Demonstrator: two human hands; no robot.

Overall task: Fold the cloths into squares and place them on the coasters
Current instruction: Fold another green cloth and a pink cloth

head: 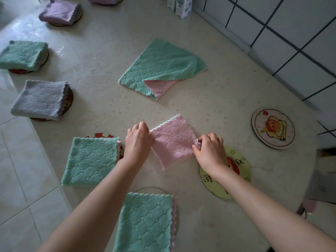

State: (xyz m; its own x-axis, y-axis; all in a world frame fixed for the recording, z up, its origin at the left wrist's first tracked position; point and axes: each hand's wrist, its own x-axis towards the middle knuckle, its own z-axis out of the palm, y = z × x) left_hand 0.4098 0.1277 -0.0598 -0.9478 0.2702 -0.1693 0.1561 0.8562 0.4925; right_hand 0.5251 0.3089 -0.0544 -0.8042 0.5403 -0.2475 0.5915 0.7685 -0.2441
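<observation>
At the centre of the table (209, 51) the pink cloth (172, 142) lies folded to a rough square, turned corner-up like a diamond. The left hand (139, 140) is closed on its corner at 9 o'clock; the right hand (209, 150) pinches the corner at 3 o'clock between thumb and fingertips. Both grips are clamped on the fabric.

Surroundings, read from the pink cloth:
- At 12 o'clock, well apart: a green cloth (160, 68), unfolded, one corner turned back to show its pink underside.
- At 3 o'clock, near the table edge: a bare round coaster (272, 129) with a cartoon print.
- At 4 o'clock, just beside the cloth: a yellow coaster (240, 161), partly covered by the right hand and wrist (no cloth on it).
- At 6 o'clock: a folded green cloth (145, 220) on a coaster, between the two forearms.
- At 9 o'clock: a second folded green cloth (91, 160) on a red-rimmed coaster, touching or just beside the left wrist; I cannot tell which.
- At 10 to 11 o'clock, along the far left edge: a grey folded cloth (40, 99), a green folded one (23, 55) and a purple folded one (60, 12), each on a coaster.

A tiled wall (291, 33) runs at 1 to 2 o'clock. Nothing lies between the pink cloth and the yellow coaster except the right hand.
</observation>
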